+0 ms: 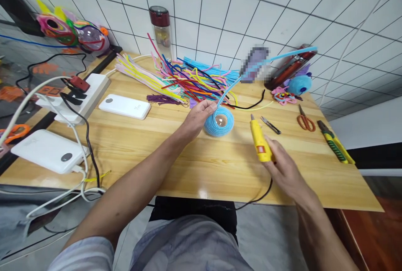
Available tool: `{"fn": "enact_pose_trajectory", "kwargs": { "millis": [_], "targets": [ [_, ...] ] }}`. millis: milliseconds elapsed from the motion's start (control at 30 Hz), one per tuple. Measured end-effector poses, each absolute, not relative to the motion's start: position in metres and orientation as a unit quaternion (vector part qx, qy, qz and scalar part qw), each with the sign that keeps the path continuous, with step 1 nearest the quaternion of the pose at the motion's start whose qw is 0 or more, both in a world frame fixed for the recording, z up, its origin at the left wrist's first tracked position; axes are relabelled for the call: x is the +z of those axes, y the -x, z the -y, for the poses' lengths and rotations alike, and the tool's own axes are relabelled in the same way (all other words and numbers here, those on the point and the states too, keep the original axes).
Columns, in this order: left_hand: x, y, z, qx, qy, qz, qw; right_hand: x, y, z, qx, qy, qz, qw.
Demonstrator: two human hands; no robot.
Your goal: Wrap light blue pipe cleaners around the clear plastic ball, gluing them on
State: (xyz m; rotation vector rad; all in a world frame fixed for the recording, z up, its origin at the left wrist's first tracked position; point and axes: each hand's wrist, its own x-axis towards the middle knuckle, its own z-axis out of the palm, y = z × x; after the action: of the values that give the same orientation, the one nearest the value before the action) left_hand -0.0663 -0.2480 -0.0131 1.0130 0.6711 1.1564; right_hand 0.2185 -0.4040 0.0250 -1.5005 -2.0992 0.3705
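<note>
My left hand [201, 117] pinches a light blue pipe cleaner [234, 87] where it leaves a ring-shaped blue coil [210, 127]. The coil has a round, clear, shiny centre, and the strip's loose end reaches up to the right. In my right hand [282, 160] is a yellow hot glue gun [260, 140], its nozzle pointing away from me and apart from the coil. A dark cord hangs from the gun over the table's front edge. Small thread snips [270, 125] lie just right of the nozzle.
Behind the coil lies a pile of coloured pipe cleaners [201, 79]. Orange-handled scissors [305, 121] and green-yellow pliers [334, 143] lie at right. White power banks [124, 107], a power strip [91, 95] and tangled cables fill the left. A bottle [161, 32] stands against the wall.
</note>
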Motion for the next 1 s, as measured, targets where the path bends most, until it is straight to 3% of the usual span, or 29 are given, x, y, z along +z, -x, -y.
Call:
{"fn": "enact_pose_trajectory", "kwargs": {
  "millis": [200, 333, 567, 733, 833, 1000],
  "targets": [
    [-0.013, 0.065, 0.249, 0.516, -0.447, -0.3, 0.666, -0.018, -0.221, 0.405, -0.008, 0.59, 0.803, 0.079],
    [-0.012, 0.064, 0.249, 0.516, -0.448, -0.309, 0.662, -0.005, -0.225, 0.402, 0.005, 0.599, 0.798, 0.063],
    [-0.006, 0.065, 0.252, 0.506, -0.449, -0.32, 0.663, 0.064, -0.179, 0.364, 0.125, 0.565, 0.757, 0.303],
    [0.001, 0.065, 0.257, 0.496, -0.47, -0.315, 0.658, 0.061, -0.135, 0.292, 0.344, 0.522, 0.637, 0.452],
    [0.001, 0.064, 0.257, 0.491, -0.491, -0.306, 0.651, 0.051, -0.123, 0.267, 0.441, 0.473, 0.569, 0.507],
    [0.0, 0.064, 0.258, 0.466, -0.528, -0.324, 0.631, 0.043, -0.121, 0.266, 0.453, 0.473, 0.525, 0.542]
  ]
}}
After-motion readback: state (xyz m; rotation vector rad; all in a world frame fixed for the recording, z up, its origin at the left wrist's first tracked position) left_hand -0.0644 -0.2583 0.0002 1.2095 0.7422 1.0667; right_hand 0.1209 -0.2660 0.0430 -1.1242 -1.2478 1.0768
